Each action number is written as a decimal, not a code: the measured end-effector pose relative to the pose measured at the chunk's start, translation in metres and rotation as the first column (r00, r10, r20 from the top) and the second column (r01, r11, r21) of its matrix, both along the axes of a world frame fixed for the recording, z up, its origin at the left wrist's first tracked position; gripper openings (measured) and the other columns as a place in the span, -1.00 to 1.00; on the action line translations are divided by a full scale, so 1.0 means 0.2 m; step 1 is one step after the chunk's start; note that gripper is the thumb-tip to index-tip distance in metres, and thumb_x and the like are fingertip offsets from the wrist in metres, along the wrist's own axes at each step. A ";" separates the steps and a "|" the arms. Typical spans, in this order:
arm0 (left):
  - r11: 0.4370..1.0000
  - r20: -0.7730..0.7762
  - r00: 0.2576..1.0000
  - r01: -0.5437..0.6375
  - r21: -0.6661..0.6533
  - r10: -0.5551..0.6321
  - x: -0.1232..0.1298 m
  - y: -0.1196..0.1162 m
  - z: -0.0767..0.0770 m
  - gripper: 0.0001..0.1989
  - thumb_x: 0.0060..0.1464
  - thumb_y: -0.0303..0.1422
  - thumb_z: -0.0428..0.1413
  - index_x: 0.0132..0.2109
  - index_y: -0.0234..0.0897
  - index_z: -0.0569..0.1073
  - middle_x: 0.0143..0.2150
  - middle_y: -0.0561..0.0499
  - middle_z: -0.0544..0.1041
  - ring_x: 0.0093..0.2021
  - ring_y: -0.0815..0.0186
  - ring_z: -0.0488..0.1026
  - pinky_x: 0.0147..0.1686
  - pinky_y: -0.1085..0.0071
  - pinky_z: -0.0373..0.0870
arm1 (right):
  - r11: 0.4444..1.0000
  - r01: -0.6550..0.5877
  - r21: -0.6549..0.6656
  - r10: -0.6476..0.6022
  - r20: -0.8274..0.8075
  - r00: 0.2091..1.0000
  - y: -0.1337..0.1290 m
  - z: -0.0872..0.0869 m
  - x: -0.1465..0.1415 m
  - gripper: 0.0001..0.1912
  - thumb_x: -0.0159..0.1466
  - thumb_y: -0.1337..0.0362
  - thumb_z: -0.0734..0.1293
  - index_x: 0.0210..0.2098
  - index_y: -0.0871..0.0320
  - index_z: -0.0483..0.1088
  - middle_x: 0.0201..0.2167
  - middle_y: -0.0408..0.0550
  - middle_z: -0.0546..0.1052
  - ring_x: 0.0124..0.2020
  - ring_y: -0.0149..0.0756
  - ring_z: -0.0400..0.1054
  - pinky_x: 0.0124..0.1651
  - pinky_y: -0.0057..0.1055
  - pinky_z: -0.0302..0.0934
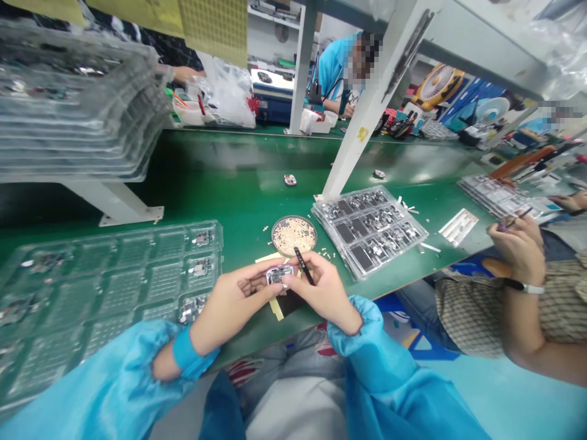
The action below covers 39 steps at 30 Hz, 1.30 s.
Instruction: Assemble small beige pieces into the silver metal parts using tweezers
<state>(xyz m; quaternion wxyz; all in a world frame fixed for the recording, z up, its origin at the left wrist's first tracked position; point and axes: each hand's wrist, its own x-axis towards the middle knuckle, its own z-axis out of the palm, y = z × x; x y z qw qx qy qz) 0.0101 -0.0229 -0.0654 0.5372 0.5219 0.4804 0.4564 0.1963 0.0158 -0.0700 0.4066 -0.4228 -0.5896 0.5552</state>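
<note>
Between my two hands is a small electronic device [279, 276] with a purple rim and its inner parts exposed. My left hand [233, 300] grips it by the left side, fingers behind and thumb on the front edge. Black tweezers [303, 266] stick up out of my right hand [324, 288], whose thumb also presses on the device. Just behind my hands stands a round dish [293, 234] full of tiny tan pieces, with several loose ones beside it. A dark pad with yellow edges [290, 303] lies below my hands, partly covered by them.
A clear compartment tray [151, 269] with some parts lies left; stacked trays [77, 122] rise behind it. Filled trays [369, 229] sit right, beside a slanted white post [362, 116]. Two small devices [290, 179] lie farther back. A co-worker's hands [520, 241] work at right.
</note>
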 end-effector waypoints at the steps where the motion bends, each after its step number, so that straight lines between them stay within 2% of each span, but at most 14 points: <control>1: 1.000 0.032 0.999 0.005 -0.010 -0.005 0.00 0.00 0.01 -0.53 0.10 -0.24 0.31 0.15 -0.20 0.52 0.12 -0.03 0.58 0.08 0.10 0.55 0.10 0.29 0.52 | 1.000 0.000 -0.021 0.000 -0.018 1.000 0.00 0.00 -0.01 -0.67 0.09 0.24 0.55 -0.19 0.16 0.46 -0.35 -0.14 0.50 -0.43 -0.42 0.32 -0.40 -0.50 0.20; 5: 0.999 0.118 0.993 0.018 -0.041 -0.013 0.01 0.00 0.01 -0.54 0.10 -0.26 0.32 0.14 -0.23 0.52 0.14 -0.07 0.57 0.12 0.08 0.52 0.15 0.24 0.50 | 0.998 0.029 -0.060 -0.034 -0.086 0.996 -0.01 -0.03 -0.03 -0.65 0.08 0.19 0.56 -0.21 0.17 0.46 -0.38 -0.14 0.50 -0.44 -0.40 0.33 -0.37 -0.47 0.27; 9: 0.999 0.173 0.985 0.030 -0.042 -0.022 0.02 0.01 0.02 -0.57 0.14 -0.27 0.28 0.15 -0.24 0.51 0.14 -0.11 0.55 0.13 0.06 0.51 0.16 0.19 0.49 | 0.997 0.033 -0.069 -0.043 -0.147 0.988 -0.01 -0.06 -0.06 -0.61 0.10 0.15 0.55 -0.16 0.16 0.45 -0.32 -0.11 0.53 -0.37 -0.34 0.41 -0.26 -0.41 0.38; 11: 1.000 0.144 0.990 0.008 0.012 -0.010 0.02 0.01 0.02 -0.62 0.16 -0.29 0.27 0.11 -0.22 0.54 0.13 -0.10 0.54 0.12 0.09 0.51 0.14 0.23 0.50 | 0.997 0.016 -0.075 -0.029 -0.169 0.985 -0.01 -0.07 -0.06 -0.58 0.07 0.15 0.56 -0.15 0.15 0.44 -0.31 -0.10 0.54 -0.35 -0.33 0.43 -0.25 -0.40 0.40; 14: 0.995 0.074 0.997 0.009 0.096 -0.016 0.03 0.01 0.03 -0.70 0.18 -0.33 0.24 0.07 -0.18 0.58 0.08 -0.08 0.50 0.08 0.16 0.50 0.07 0.33 0.54 | 0.992 -0.011 -0.127 -0.015 -0.201 0.979 -0.01 -0.06 -0.07 -0.59 0.02 0.17 0.59 -0.22 0.14 0.44 -0.40 -0.15 0.54 -0.40 -0.32 0.44 -0.30 -0.42 0.40; 17: 0.993 0.042 0.998 0.033 0.111 -0.037 0.03 0.00 0.03 -0.70 0.20 -0.33 0.20 0.08 -0.14 0.57 0.07 -0.08 0.46 0.05 0.19 0.50 0.00 0.37 0.56 | 0.986 -0.040 -0.163 0.005 -0.209 0.978 -0.01 -0.05 -0.07 -0.64 0.04 0.17 0.58 -0.26 0.15 0.45 -0.44 -0.16 0.54 -0.42 -0.31 0.44 -0.30 -0.41 0.39; 21: 0.989 -0.021 1.000 0.012 0.147 -0.009 0.02 0.00 0.02 -0.72 0.21 -0.31 0.19 0.06 -0.14 0.58 0.06 -0.08 0.47 0.05 0.18 0.50 0.00 0.36 0.54 | 0.992 -0.079 -0.103 0.064 -0.140 0.988 -0.01 -0.04 -0.07 -0.70 0.12 0.13 0.52 -0.25 0.18 0.51 -0.38 -0.10 0.55 -0.38 -0.32 0.41 -0.26 -0.40 0.35; 25: 0.983 -0.245 0.968 -0.011 0.185 0.057 0.01 0.00 0.01 -0.69 0.23 -0.28 0.16 0.10 -0.10 0.55 0.09 -0.04 0.54 0.08 0.16 0.49 0.06 0.31 0.48 | 1.000 0.005 -0.004 -0.005 -0.079 0.997 -0.01 -0.02 -0.08 -0.74 0.11 0.15 0.51 -0.31 0.18 0.49 -0.41 -0.12 0.50 -0.40 -0.35 0.33 -0.30 -0.42 0.27; 28: 0.983 -0.370 0.927 0.014 0.184 0.057 0.01 0.00 0.00 -0.69 0.26 -0.23 0.13 0.11 -0.12 0.55 0.08 -0.01 0.59 0.09 0.15 0.50 0.13 0.28 0.41 | 0.999 0.037 0.033 -0.035 -0.063 0.997 -0.01 0.00 -0.09 -0.79 0.11 0.18 0.50 -0.38 0.17 0.46 -0.44 -0.15 0.44 -0.42 -0.37 0.28 -0.34 -0.44 0.22; 32: 0.979 -0.432 0.900 0.027 0.203 0.064 0.01 -0.02 -0.01 -0.68 0.27 -0.22 0.11 0.10 -0.15 0.56 0.05 -0.02 0.61 0.03 0.15 0.53 0.08 0.29 0.42 | 0.994 0.062 0.090 -0.060 -0.024 0.998 -0.03 0.00 -0.10 -0.82 0.13 0.22 0.47 -0.44 0.15 0.42 -0.50 -0.19 0.37 -0.46 -0.39 0.22 -0.36 -0.45 0.18; 37: 0.981 -0.451 0.887 -0.016 0.193 0.104 0.01 -0.03 -0.01 -0.69 0.27 -0.21 0.11 0.07 -0.18 0.58 -0.04 -0.03 0.64 -0.06 0.14 0.54 -0.04 0.29 0.43 | 0.989 0.099 0.112 -0.101 0.015 0.995 -0.03 -0.05 -0.10 -0.71 0.15 0.13 0.48 -0.48 0.15 0.35 -0.55 -0.21 0.31 -0.51 -0.41 0.14 -0.44 -0.46 0.10; 39: 0.982 -0.468 0.878 -0.014 0.191 0.103 0.01 -0.03 -0.02 -0.69 0.27 -0.20 0.10 0.07 -0.16 0.57 -0.04 -0.01 0.64 -0.08 0.16 0.54 -0.08 0.31 0.43 | 0.985 0.075 0.155 -0.087 0.066 0.994 -0.02 -0.05 -0.08 -0.69 0.17 0.11 0.48 -0.49 0.15 0.35 -0.55 -0.21 0.30 -0.51 -0.42 0.14 -0.43 -0.46 0.09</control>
